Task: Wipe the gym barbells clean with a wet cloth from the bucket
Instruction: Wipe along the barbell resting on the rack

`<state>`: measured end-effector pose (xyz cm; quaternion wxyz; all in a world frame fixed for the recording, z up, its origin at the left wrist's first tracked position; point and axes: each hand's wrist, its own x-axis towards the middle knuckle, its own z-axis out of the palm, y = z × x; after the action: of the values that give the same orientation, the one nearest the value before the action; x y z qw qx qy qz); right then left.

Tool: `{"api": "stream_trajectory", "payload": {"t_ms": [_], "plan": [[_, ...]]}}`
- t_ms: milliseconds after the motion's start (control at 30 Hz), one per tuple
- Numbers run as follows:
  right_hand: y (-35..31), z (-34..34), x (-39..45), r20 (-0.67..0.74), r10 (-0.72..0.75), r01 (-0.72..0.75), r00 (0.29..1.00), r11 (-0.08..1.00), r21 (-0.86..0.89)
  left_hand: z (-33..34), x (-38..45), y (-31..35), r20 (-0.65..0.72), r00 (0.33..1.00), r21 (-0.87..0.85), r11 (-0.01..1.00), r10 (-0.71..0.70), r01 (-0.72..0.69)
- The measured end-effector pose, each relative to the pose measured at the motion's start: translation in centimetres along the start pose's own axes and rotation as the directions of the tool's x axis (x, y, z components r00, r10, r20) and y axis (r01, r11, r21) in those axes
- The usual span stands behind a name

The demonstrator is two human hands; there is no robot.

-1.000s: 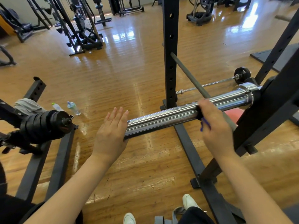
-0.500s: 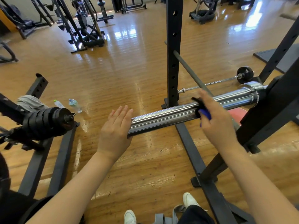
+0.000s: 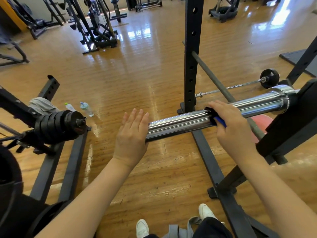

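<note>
Nearby: rack upright [image 3: 191,54] behind barbell sleeve [image 3: 180,123]; right hand [image 3: 235,129] grips cloth [image 3: 218,121], left hand [image 3: 132,134] flat.

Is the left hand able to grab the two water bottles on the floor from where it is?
Probably not without bending down. The left hand rests flat against the end of the chrome barbell sleeve, while the water bottles lie on the floor well below and beyond it. Nothing blocks the way.
</note>
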<state>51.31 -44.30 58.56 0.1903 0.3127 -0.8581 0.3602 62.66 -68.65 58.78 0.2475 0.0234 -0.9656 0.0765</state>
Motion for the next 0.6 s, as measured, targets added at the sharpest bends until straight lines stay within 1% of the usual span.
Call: {"api": "stream_trajectory", "payload": {"t_ms": [33, 100, 167, 200, 267, 367, 433, 500, 600], "plan": [[0.6, -0.4, -0.2, -0.025, 0.025, -0.025, 0.999, 1.0, 0.005, 0.0, 0.0, 0.0, 0.009, 1.0, -0.005, 1.0, 0.001, -0.001], [1.2, -0.8, -0.4, -0.131, 0.123, -0.117, 0.984, 0.992, 0.054, 0.0, 0.1, -0.1, 0.021, 1.0, -0.009, 1.0, -0.001, 0.001], [0.8, -0.2, -0.4, -0.239, 0.216, -0.197, 0.947, 0.975, 0.1, 0.0, 0.1, -0.1, 0.036, 0.999, -0.018, 1.0, -0.002, 0.002], [0.1, 0.4, -0.5, -0.279, 0.24, -0.218, 0.93, 0.97, 0.108, -0.1, 0.1, -0.1, 0.042, 0.999, -0.027, 1.0, -0.003, 0.005], [-1.4, 1.7, -0.6, -0.3, 0.225, -0.201, 0.927, 0.974, 0.109, -0.2, 0.3, -0.1, 0.067, 0.998, -0.055, 0.998, -0.013, 0.016], [-2.4, 3.0, -1.2, -0.226, 0.078, -0.071, 0.971, 0.997, 0.04, -0.5, 0.5, -0.2, 0.132, 0.991, -0.081, 0.996, -0.023, 0.034], [-1.7, 2.8, -1.3, -0.206, -0.001, 0.0, 0.978, 1.0, -0.007, -1.1, 0.9, -0.4, 0.196, 0.981, -0.113, 0.993, -0.013, 0.035], [-0.7, 2.2, -1.0, -0.236, 0.011, -0.012, 0.972, 1.0, -0.004, -2.0, 1.3, -0.3, 0.27, 0.963, -0.149, 0.987, -0.02, 0.062], [0.0, 2.0, -1.0, -0.332, 0.07, -0.059, 0.941, 0.997, 0.044, -2.7, 2.1, -0.6, 0.386, 0.923, -0.218, 0.972, 0.003, 0.088]]}}
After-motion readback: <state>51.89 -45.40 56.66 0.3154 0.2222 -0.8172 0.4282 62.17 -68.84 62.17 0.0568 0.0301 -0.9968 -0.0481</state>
